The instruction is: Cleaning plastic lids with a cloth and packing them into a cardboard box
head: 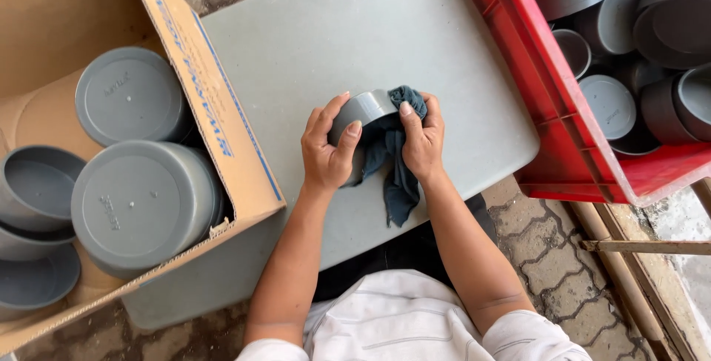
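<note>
Head view looks straight down on my two hands, which meet over the middle of the grey bench. Between them sits a grey cap, round and shallow, tipped on its edge so its side wall faces up. My left hand curls around the cap's left side, fingers on the wall and thumb pressed near the rim, closed in a firm grip. My right hand is closed on a dark blue-grey cloth and presses it against the cap's right side; the thumb lies on the cap's top edge. The cloth bunches over the cap's far rim and hangs down between my wrists onto the bench.

To my left, an open cardboard box holds more grey caps, some stacked, some with the hollow side up. To my right, a red crate rests partly on the bench corner and is filled with a loose heap of similar caps.
</note>
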